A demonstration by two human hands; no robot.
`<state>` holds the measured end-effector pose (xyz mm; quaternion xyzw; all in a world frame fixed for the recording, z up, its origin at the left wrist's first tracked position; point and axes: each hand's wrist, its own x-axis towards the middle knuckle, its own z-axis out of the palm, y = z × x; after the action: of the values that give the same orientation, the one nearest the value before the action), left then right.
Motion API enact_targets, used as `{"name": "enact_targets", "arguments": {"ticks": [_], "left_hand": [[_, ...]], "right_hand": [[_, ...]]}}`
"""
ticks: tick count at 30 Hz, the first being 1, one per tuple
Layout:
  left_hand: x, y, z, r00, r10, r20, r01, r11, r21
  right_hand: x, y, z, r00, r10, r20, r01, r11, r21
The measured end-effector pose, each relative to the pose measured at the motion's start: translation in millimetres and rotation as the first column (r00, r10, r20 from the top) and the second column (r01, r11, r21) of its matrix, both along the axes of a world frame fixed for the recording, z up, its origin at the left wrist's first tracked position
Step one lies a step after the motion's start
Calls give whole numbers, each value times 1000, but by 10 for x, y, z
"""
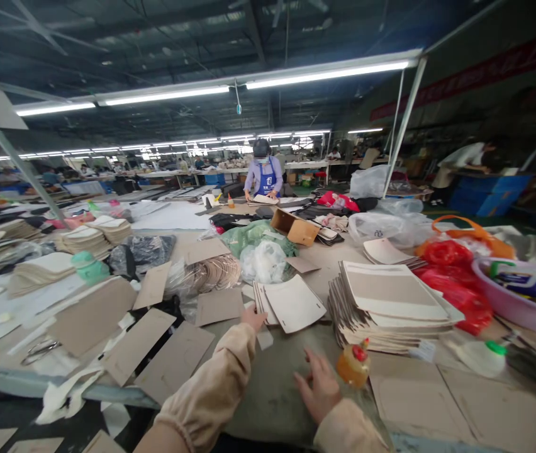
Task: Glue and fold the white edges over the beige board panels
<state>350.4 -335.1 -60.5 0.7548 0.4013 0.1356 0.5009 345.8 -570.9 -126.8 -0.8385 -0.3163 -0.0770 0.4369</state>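
Note:
My left hand (253, 318) reaches forward, its fingers curled at the near left corner of a few pale curved panels (295, 303); the grip is partly hidden. A small translucent strip (264, 338) lies just below these fingertips. Over the dark green work surface (268, 390), my right hand (318, 385) is open with its fingers apart, holding nothing. To its right stands a squat bottle of amber liquid with a red cap (353, 366), probably glue. Behind that bottle rises a tall stack of beige and white panels (390, 296).
Flat grey-brown boards (173, 362) lie at left, and more boards (419, 393) at right. Plastic bags (263, 258) and a cardboard box (295, 226) sit mid-table. A lilac basin (523, 308) and red bag (457, 283) are at right. Across the table, a person in a blue apron (268, 179) works.

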Motion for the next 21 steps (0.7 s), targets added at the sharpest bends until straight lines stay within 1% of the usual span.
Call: {"name": "enact_targets", "arguments": {"ticks": [3,5,6,8,11,13,15,18,19,20,21], "left_hand": [[-215,-108,64,995,36,88,-46,993,112],[-387,-179,78,989,61,137,-84,982,169],[-470,-199,75,984,66,167,-93,983,160],[-612,-190,60,973,72,218,-87,995,59],[-748,-80,54,966,85,245,-52,989,-141],[-807,-8,76,968,88,235,-40,979,-201],[-873,15,113,968,83,235,-16,961,-276],[-1038,-36,183,969,65,238,39,913,-406],[-1116,-57,209,966,63,250,66,877,-476],[-1205,-74,234,960,65,271,104,818,-566],[-1302,-84,256,950,71,303,156,732,-663]], "right_hand": [[130,329,259,984,3,175,25,988,-154],[239,540,388,971,25,239,42,962,-271],[291,630,428,967,34,253,52,944,-326],[380,764,460,967,46,252,67,905,-420],[489,853,449,970,63,236,61,874,-483],[561,846,452,968,72,241,53,877,-477],[629,787,479,963,71,261,54,895,-442],[663,589,547,952,57,301,62,927,-370],[640,492,570,943,68,327,44,946,-322],[595,381,593,929,101,356,-2,963,-268],[531,261,615,906,157,393,-83,976,-199]]}}
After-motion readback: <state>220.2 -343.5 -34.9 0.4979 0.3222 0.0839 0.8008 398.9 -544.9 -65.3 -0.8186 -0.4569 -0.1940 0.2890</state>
